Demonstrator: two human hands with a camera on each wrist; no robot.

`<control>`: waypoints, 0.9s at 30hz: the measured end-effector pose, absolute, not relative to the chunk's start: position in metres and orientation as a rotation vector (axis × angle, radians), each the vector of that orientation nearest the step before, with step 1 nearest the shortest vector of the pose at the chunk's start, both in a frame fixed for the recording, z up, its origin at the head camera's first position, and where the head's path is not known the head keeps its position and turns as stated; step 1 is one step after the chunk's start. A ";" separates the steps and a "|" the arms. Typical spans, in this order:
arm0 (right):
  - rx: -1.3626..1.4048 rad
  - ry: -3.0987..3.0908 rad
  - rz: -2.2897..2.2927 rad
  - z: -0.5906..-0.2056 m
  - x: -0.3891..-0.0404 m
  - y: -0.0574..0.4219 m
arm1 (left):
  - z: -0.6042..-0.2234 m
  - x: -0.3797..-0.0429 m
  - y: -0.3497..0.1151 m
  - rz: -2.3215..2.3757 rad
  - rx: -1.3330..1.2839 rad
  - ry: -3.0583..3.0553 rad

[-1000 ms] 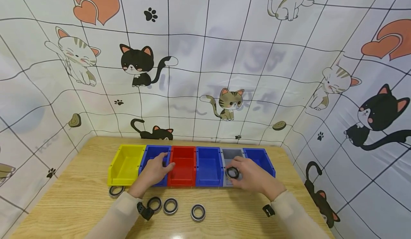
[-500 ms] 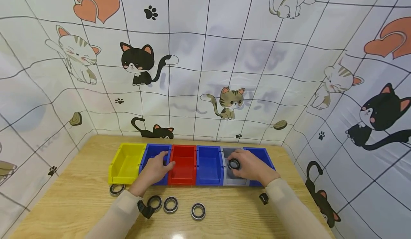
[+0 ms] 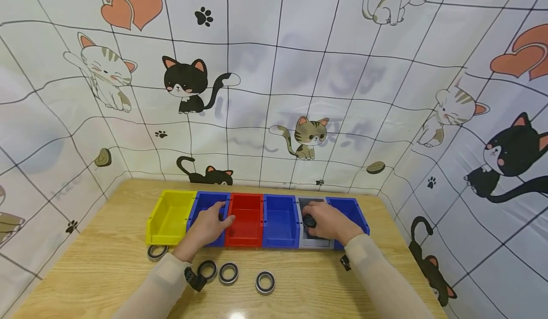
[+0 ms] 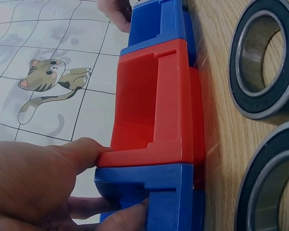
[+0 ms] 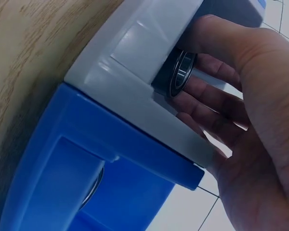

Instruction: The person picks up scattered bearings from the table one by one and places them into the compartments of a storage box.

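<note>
In the head view, my right hand is down inside the grey bin, holding a ball bearing between thumb and fingers. In the right wrist view the bearing stands on edge inside the bin wall, the thumb on one side and the fingers behind it. My left hand rests over the blue bin second from the left. In the left wrist view, its fingers reach into that bin, and the thumb touches the rim of the red bin. No held thing shows there.
A yellow bin ends the row at left. Blue bins stand beside the grey one; the far-right one holds a bearing, mostly hidden. Several bearings lie on the wooden table, including one at the front. A printed cloth hangs behind.
My right hand has lowered the bearing from above the grey bin's front deeper into the bin, and the bearing has turned. The left hand stays in place.
</note>
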State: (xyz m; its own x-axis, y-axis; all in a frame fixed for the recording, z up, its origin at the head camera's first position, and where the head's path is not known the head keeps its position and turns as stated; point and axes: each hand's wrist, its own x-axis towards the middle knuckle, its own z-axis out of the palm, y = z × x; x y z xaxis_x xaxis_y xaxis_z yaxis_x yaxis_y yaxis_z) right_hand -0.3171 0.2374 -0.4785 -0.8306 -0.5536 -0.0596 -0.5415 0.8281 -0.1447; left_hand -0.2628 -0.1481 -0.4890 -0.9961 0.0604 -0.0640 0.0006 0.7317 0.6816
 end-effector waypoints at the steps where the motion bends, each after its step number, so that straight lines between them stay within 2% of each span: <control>1: -0.881 2.911 -0.178 -0.479 -0.318 0.237 | -0.489 -0.263 -0.148 1.121 0.048 2.847; 27: -0.951 2.946 0.010 -0.493 -0.324 0.236 | -0.490 -0.263 -0.149 1.137 0.058 2.855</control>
State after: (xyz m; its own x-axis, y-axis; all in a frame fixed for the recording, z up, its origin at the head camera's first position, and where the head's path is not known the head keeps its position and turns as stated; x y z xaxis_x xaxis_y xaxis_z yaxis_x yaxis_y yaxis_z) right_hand -0.3240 0.2356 -0.4925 -0.8103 -0.5842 -0.0461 -0.5845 0.8114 -0.0079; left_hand -0.2626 -0.1487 -0.4895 -0.9970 0.0600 -0.0492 0.0098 0.7262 0.6875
